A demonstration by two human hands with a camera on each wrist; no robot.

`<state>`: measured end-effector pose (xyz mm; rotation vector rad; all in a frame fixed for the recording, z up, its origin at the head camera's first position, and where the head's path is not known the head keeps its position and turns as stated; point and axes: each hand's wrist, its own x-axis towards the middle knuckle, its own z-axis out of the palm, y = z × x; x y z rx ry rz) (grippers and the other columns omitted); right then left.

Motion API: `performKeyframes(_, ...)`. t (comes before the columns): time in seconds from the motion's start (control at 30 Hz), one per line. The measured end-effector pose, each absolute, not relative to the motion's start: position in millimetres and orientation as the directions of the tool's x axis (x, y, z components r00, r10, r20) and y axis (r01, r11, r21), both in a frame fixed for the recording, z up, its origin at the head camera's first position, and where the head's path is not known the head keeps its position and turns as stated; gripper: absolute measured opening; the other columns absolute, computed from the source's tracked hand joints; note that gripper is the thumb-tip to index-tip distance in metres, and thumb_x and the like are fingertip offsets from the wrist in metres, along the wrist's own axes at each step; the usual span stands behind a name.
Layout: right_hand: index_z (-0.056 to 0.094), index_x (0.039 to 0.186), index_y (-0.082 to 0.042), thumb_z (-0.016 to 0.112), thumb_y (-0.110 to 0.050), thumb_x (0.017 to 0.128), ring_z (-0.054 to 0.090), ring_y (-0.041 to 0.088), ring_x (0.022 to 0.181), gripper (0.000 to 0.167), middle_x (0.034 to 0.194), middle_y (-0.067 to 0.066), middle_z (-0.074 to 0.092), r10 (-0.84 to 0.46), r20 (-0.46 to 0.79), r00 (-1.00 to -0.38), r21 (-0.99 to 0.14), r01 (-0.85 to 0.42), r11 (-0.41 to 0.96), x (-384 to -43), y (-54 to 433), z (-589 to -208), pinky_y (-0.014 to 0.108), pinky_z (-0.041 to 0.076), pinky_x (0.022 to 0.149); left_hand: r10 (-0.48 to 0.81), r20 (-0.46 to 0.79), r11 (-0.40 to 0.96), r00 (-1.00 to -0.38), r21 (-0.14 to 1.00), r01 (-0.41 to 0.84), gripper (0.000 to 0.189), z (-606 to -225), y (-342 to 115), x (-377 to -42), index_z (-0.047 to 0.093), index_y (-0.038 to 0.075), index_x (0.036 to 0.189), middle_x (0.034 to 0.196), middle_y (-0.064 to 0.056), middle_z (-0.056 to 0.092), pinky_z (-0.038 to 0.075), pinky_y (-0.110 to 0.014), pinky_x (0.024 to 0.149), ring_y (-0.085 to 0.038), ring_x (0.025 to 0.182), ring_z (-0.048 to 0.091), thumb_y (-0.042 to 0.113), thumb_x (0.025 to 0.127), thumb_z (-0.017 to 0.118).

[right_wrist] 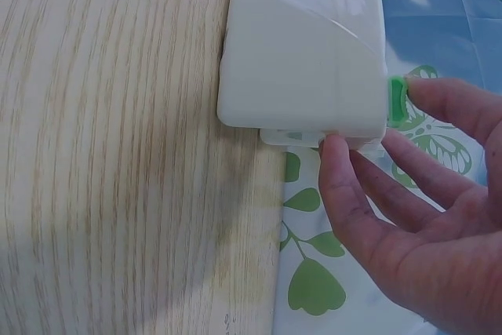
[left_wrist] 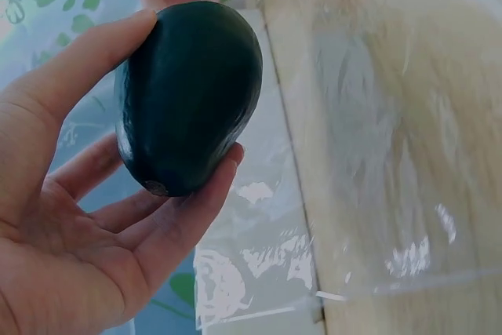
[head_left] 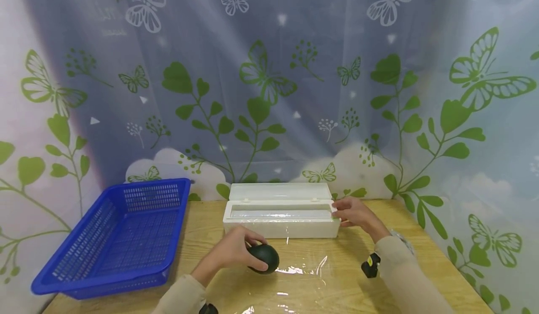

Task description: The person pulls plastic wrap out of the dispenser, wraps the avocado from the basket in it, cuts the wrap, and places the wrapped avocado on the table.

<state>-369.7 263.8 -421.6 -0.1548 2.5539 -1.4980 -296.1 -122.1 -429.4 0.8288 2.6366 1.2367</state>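
My left hand (head_left: 233,250) grips a dark green avocado (head_left: 268,258), thumb on one side and fingers on the other, in front of a long white cling film box (head_left: 282,230). The box's lid (head_left: 280,191) is tipped back, and a clear roll (head_left: 282,214) lies inside. Clear film (left_wrist: 369,139) spreads from the box over the tabletop. At the box's right end, my right hand (head_left: 358,213) holds the corner. In the right wrist view one fingertip touches a small green tab (right_wrist: 398,102) at the box's edge, and another finger rests against the end wall.
To the left stands a blue plastic basket (head_left: 172,253) with slotted walls. A curtain (head_left: 269,94) printed with leaves and butterflies hangs right behind the wooden table (head_left: 358,276).
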Motion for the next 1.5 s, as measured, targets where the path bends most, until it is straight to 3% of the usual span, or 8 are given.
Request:
performKeyframes(0.23, 0.046, 0.146, 0.012, 0.071, -0.022, 0.097, 0.067, 0.029, 0.119, 0.065, 0.152, 0.039, 0.041, -0.224, -0.086, -0.971, -0.877, -0.034, 0.479, -368.6, 266.5, -419.3, 0.034, 0.063, 0.086, 0.529, 0.101, 0.519, -0.843, 0.747, 0.415, 0.044, -433.6, -110.4, -292.2, 0.08, 0.016, 0.104, 0.104, -0.01, 0.077, 0.058, -0.03, 0.072, -0.02, 0.091, 0.068, 0.028, 0.064, 0.097)
performKeyframes(0.5, 0.043, 0.147, 0.014, 0.066, -0.014, 0.1, 0.063, 0.038, 0.124, 0.059, 0.153, 0.039, 0.041, -0.201, -0.086, -0.976, -0.871, -0.024, 0.49, -368.4, 265.3, -420.4, 0.043, 0.062, 0.09, 0.585, 0.098, 0.468, -0.805, 0.77, 0.434, 0.04, -440.8, -96.0, -287.4, 0.079, 0.015, 0.102, 0.101, -0.01, 0.076, 0.057, -0.025, 0.07, -0.014, 0.082, 0.069, 0.025, 0.067, 0.096)
performKeyframes(0.63, 0.043, 0.147, 0.013, 0.065, -0.013, 0.1, 0.063, 0.038, 0.123, 0.058, 0.152, 0.039, 0.042, -0.194, -0.091, -0.977, -0.865, -0.019, 0.502, -368.4, 264.5, -420.0, 0.044, 0.062, 0.091, 0.598, 0.096, 0.475, -0.796, 0.757, 0.448, 0.04, -444.7, -89.6, -284.3, 0.079, 0.016, 0.102, 0.1, -0.008, 0.076, 0.056, -0.024, 0.07, -0.012, 0.085, 0.067, 0.027, 0.067, 0.096)
performKeyframes(1.03, 0.045, 0.145, 0.014, 0.067, -0.013, 0.099, 0.071, 0.024, 0.1, 0.057, 0.149, 0.039, 0.045, -0.191, -0.083, -0.978, -0.869, -0.023, 0.494, -365.9, 263.3, -419.2, 0.042, 0.063, 0.088, 0.618, 0.041, 0.473, -0.785, 0.778, 0.413, 0.039, -454.5, -75.8, -279.0, 0.077, 0.02, 0.107, 0.104, -0.005, 0.075, 0.056, -0.023, 0.075, -0.007, 0.081, 0.066, 0.026, 0.071, 0.094)
performKeyframes(1.27, 0.047, 0.146, 0.011, 0.067, -0.014, 0.099, 0.066, 0.032, 0.118, 0.057, 0.151, 0.037, 0.045, -0.176, -0.087, -0.981, -0.866, -0.013, 0.501, -369.2, 264.0, -417.8, 0.043, 0.062, 0.091, 0.634, 0.028, 0.506, -0.773, 0.741, 0.441, 0.039, -454.4, -73.0, -278.4, 0.074, 0.021, 0.108, 0.103, -0.004, 0.074, 0.054, -0.022, 0.076, -0.006, 0.081, 0.066, 0.028, 0.074, 0.092)
performKeyframes(1.5, 0.049, 0.143, 0.013, 0.071, -0.019, 0.096, 0.07, 0.018, 0.095, 0.061, 0.148, 0.039, 0.046, -0.221, -0.072, -0.973, -0.877, -0.043, 0.478, -367.6, 266.9, -417.9, 0.032, 0.063, 0.081, 0.632, -0.007, 0.552, -0.775, 0.706, 0.443, 0.04, -452.4, -74.3, -274.8, 0.072, 0.023, 0.111, 0.108, -0.005, 0.073, 0.054, -0.024, 0.08, -0.009, 0.086, 0.067, 0.029, 0.076, 0.091)
